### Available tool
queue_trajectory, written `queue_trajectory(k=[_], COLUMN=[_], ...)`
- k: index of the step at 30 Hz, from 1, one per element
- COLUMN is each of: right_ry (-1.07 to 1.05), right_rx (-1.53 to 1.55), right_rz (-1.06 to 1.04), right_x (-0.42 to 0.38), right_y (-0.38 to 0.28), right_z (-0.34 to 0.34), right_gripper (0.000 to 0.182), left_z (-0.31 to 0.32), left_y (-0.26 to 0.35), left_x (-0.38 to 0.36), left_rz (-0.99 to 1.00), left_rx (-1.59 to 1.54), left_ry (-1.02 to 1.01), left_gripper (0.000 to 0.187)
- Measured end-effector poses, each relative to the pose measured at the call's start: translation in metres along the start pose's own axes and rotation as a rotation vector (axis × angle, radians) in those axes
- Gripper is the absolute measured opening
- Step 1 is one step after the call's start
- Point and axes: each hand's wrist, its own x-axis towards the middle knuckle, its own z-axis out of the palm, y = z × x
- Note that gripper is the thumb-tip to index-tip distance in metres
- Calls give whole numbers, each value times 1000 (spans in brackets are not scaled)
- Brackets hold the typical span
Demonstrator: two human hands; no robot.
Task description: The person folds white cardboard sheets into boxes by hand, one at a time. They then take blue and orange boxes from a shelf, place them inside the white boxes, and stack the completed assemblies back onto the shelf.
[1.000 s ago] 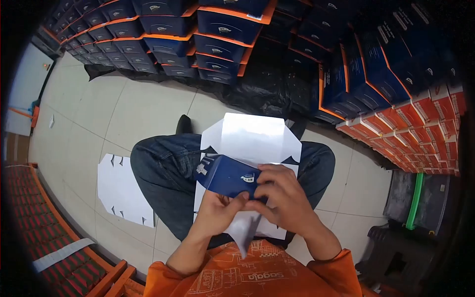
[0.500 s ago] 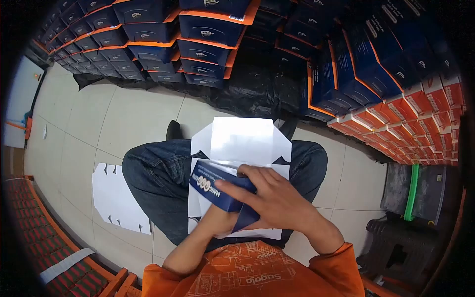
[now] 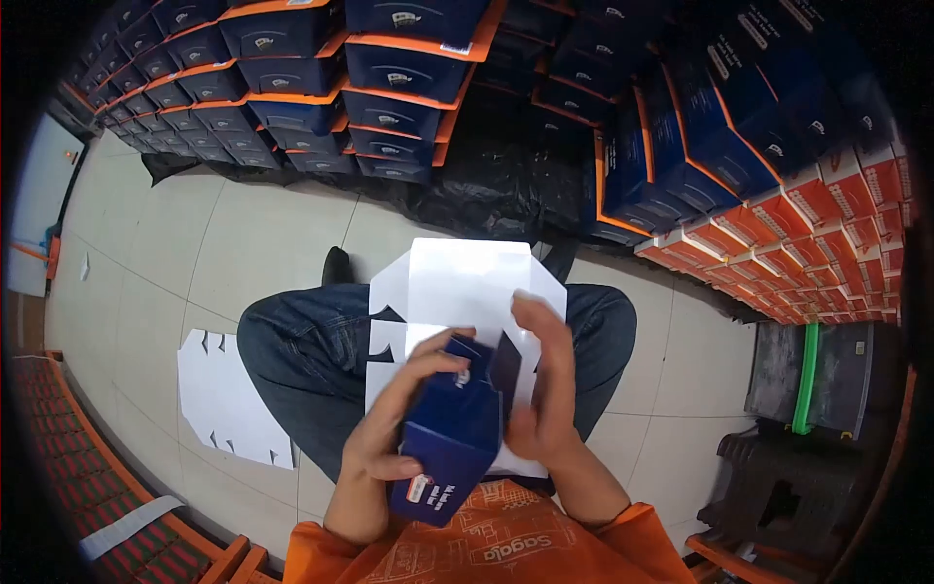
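Note:
A small dark blue carton (image 3: 452, 428) with white print is tilted above my lap. Wrapped around its left side is my left hand (image 3: 394, 414), thumb low on the near face and fingers over the top end. A flap (image 3: 506, 365) stands out from the carton's right side. Close to that flap is my right hand (image 3: 545, 389), fingers and thumb apart, nothing in its grasp. Beneath both hands, a white die-cut cardboard sheet (image 3: 469, 273) lies flat across my crossed legs.
Another white cut sheet (image 3: 233, 409) lies on the tiled floor to the left. Stacked blue boxes (image 3: 394, 83) line the far side, with orange-and-white boxes (image 3: 798, 234) at right. A dark stool (image 3: 778, 492) and a grey bin with a green strip (image 3: 812, 380) stand at right.
The carton has been turned, so a different face and its end now show. My left hand has come round its left side; my right hand has let go and moved right.

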Motion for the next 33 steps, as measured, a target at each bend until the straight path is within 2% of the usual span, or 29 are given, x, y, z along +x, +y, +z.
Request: queue_trajectory(k=[1,2,4,5,6,8,9,10,12,14,15,16,17,18,19,21,22,23,24,25,26,27,28,29,31,32,33], right_ry=[-307,-351,-231,-231,-186,-137,-108,-78,2,149,213,74,-128,-345,-345,-414,-255,-65,122,166,165,143,108,86,-2,-65,-65], right_rx=[-208,-286,-301,-300,-370,-442,-191,60,-2,-98,-162,-156,45,232,227,308,207,652,695,638,688,717,717,567,256,98,102], right_rz=[-209,-255,-182,-183,-219,-250,-286,-323,-262,-146,-165,-67,211,492,438,547,294,531,388,420,287,287,287,318,378,406,402], right_x=[0,-2,-9,-11,-11,-13,-14,-14,-8,4,4,1,-3,-5,1,13,33,61,97,135,178,223,262,293,337,349,354], right_y=[0,-12,-10,-10,-10,-5,3,6,-2,-10,-7,-3,-12,-24,-30,-37,-31,-43,-60,-78,-84,-79,-80,-84,-89,-91,-89], right_z=[-14,-16,-13,-12,-13,-11,-9,-6,-3,3,7,5,3,-1,-8,-26,-36,-41,-44,-53,-52,-56,-51,-42,-23,-15,-8], right_gripper=[50,52,44,44,40,37,37,40,46,67,48,34,43,59,59,76,79,77,64,51,45,42,40,42,56,66,66], left_z=[6,9,12,13,13,14,9,10,14,19,16,11,5,5,3,11,20,10,2,46,71,86,92,91,86,82,76], left_y=[9,8,5,4,5,9,15,15,18,23,4,-12,-21,6,12,9,1,-52,-110,-107,-108,-109,-115,-123,-126,-122,-117], left_x=[1,0,-4,-4,-3,-3,-1,2,9,10,8,11,17,33,44,55,54,49,50,53,50,43,35,27,22,18,16], left_rz=[-132,-136,53,91,97,68,26,33,-91,-107,3,113,193,150,185,80,14,6,1,-81,-130,0,-104,-122,-138,-186,-229], left_rx=[16,20,135,209,211,283,393,394,281,246,-144,-534,-817,-766,-750,-929,-1022,-195,634,244,673,1009,1127,1113,1099,962,826], left_ry=[10,9,147,238,240,201,84,75,-137,-131,-32,38,219,282,243,323,372,395,384,428,413,357,302,284,267,269,270], left_gripper=[101,101,103,107,107,108,110,110,109,110,109,108,111,111,111,104,100,75,51,80,87,91,93,94,95,87,79])
